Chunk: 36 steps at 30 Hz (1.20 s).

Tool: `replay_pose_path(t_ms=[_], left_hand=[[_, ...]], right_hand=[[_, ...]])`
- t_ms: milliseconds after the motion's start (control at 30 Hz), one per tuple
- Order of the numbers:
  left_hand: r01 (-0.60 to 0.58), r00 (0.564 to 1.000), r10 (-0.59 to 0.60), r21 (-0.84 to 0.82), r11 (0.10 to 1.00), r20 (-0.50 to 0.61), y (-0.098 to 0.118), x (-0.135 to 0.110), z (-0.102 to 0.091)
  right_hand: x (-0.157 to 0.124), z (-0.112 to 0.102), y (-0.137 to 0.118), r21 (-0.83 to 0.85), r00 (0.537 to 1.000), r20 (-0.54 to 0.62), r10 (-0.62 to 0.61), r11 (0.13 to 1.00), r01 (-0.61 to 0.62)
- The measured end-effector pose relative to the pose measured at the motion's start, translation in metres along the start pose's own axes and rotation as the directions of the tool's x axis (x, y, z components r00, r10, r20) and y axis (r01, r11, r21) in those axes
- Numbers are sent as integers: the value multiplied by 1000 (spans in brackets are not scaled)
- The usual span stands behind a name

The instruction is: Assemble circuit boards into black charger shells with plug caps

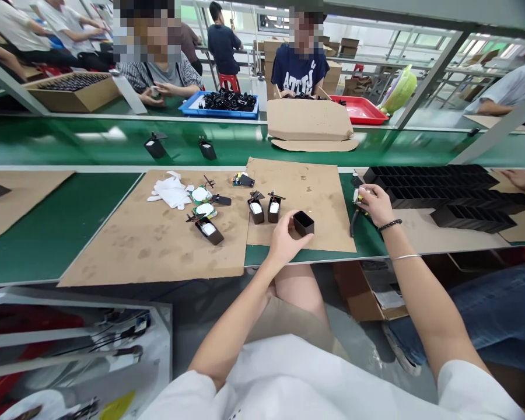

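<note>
My left hand (284, 239) is closed around an empty small black box (304, 223) that rests on the right cardboard sheet (306, 192). My right hand (375, 204) sits further right at the sheet's edge, fingers pinched on a small white and yellow part (359, 194) with a thin dark tool (354, 221) under it. Just left of the box stand two black boxes with white inserts (265, 209). Another filled box (209, 230) lies on the left cardboard sheet (157, 239) next to round white parts on green boards (202, 201).
Stacked black trays (441, 189) fill the bench to my right. White gloves (171, 190) lie on the left sheet. Two black boxes (181, 147) ride the green conveyor (91, 143). Across it sit other workers with a blue tray (221, 105), a red tray (362, 111) and cardboard cartons (308, 119).
</note>
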State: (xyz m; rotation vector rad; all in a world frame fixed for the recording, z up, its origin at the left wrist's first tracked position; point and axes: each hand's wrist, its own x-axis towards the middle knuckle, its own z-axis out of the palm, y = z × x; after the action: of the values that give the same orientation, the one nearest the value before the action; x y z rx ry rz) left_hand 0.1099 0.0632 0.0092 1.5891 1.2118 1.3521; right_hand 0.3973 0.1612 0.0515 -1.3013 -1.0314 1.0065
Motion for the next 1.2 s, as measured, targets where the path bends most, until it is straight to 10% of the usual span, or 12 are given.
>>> replay_pose_path(t_ms=[300, 567, 733, 867, 1033, 1200], left_hand=[[-27, 998, 25, -49, 998, -57, 6, -9, 2], [-157, 986, 162, 94, 983, -44, 70, -62, -32], [-209, 973, 224, 213, 954, -49, 102, -72, -55], [-268, 959, 281, 185, 945, -46, 115, -72, -67], [-167, 986, 167, -33, 985, -4, 121, -73, -72], [-220, 948, 237, 99, 970, -215, 109, -73, -67]], right_hand=[[-69, 22, -29, 459, 970, 181, 160, 859, -227], [-175, 56, -43, 578, 949, 307, 75, 778, -248], [-218, 82, -58, 556, 984, 85, -157, 827, 84], [-234, 103, -68, 490, 914, -75, -399, 783, 382], [-241, 117, -66, 462, 889, -138, -437, 765, 448], [-254, 124, -61, 441, 928, -231, -291, 820, 366]])
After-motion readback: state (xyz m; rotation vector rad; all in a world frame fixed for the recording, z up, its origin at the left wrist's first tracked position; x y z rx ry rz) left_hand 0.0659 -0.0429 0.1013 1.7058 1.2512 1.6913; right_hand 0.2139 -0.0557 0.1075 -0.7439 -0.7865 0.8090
